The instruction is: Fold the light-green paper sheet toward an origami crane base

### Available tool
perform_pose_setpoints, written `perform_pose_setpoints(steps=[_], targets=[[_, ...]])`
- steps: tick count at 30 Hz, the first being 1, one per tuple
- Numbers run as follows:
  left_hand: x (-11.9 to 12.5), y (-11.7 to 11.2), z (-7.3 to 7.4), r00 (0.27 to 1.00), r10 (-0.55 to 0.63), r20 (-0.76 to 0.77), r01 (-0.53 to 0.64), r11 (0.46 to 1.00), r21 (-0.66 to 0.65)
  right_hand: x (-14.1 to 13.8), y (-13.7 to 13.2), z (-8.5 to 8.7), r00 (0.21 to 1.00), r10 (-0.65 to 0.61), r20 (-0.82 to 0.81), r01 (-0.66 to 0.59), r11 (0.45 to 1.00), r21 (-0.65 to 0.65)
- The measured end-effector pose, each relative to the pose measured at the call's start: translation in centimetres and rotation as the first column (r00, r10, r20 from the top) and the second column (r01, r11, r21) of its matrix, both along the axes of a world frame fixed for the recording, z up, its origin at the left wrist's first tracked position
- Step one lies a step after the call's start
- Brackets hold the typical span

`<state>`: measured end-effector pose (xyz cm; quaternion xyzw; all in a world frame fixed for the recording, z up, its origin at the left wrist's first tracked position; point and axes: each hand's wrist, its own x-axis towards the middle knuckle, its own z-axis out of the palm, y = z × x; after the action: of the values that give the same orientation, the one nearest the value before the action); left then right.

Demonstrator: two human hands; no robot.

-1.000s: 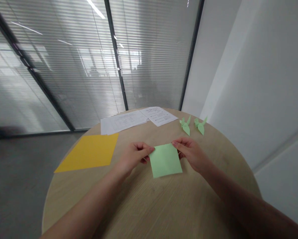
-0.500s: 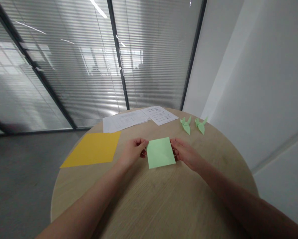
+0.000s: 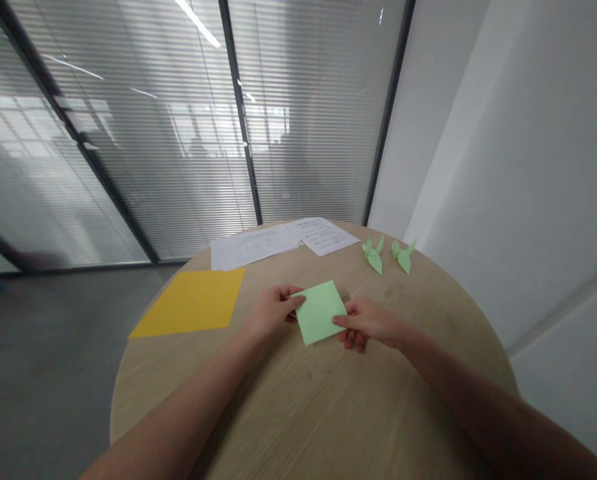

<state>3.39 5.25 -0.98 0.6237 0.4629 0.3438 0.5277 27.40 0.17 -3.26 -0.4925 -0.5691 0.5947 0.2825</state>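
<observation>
A square sheet of light green paper (image 3: 320, 313) is held over the middle of the round table, slightly turned. My left hand (image 3: 277, 307) pinches its left edge, thumb on top and fingers beneath. At the lower right edge, my right hand (image 3: 366, 323) grips it with the thumb lying on the upper face and the fingers curled below. Whether it is a single sheet or several stacked I cannot tell. Beyond my right hand stand two folded green paper cranes, a left one (image 3: 373, 255) and a right one (image 3: 404, 256).
A large yellow sheet (image 3: 191, 303) lies on the left of the wooden table (image 3: 298, 420). White printed sheets (image 3: 256, 245) overlap at the far edge. Glass panels with blinds (image 3: 193, 180) stand behind the table, and a white wall (image 3: 543, 173) rises on the right.
The green paper has turned slightly counterclockwise. My right hand has moved lower, its thumb now on top of the paper. My left thumb reaches further over the paper.
</observation>
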Motion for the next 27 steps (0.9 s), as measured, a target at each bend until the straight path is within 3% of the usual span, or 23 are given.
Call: perform_pose_setpoints(steps=[6, 13, 16, 21, 23, 25, 27], targets=[[-0.7, 0.9, -0.1, 0.997, 0.070, 0.019, -0.070, 0.997, 0.038, 1.6, 0.4, 0.6, 0.998, -0.023, 0.055, 0.023, 1.000, -0.011], [-2.4, 2.5, -0.5, 0.985, 0.162, 0.060, -0.167, 0.982, 0.085, 2.9, 2.2, -0.2, 0.953, -0.298, 0.045, 0.289, 0.946, 0.148], [-2.4, 2.5, -0.4, 0.987, 0.152, 0.045, -0.156, 0.982, 0.107, 2.3, 2.3, -0.5, 0.943, -0.333, -0.019, 0.331, 0.927, 0.176], [-1.3, 1.9, -0.8, 0.992, 0.103, -0.079, -0.088, 0.981, 0.175, 0.6, 1.7, -1.0, 0.960, -0.269, -0.082, 0.280, 0.935, 0.216], [-0.8, 1.5, -1.3, 0.980, 0.099, -0.174, -0.058, 0.972, 0.228, 0.3, 1.5, -1.1, 0.964, -0.265, -0.033, 0.264, 0.923, 0.282], [-0.4, 1.2, -1.8, 0.953, 0.107, -0.282, -0.019, 0.954, 0.300, 0.1, 1.4, -1.2, 0.950, -0.286, 0.127, 0.201, 0.867, 0.455], [-0.1, 1.1, -2.3, 0.913, 0.119, -0.390, 0.037, 0.928, 0.370, 0.0, 1.2, -1.3, 0.883, -0.305, 0.355, 0.015, 0.777, 0.630]])
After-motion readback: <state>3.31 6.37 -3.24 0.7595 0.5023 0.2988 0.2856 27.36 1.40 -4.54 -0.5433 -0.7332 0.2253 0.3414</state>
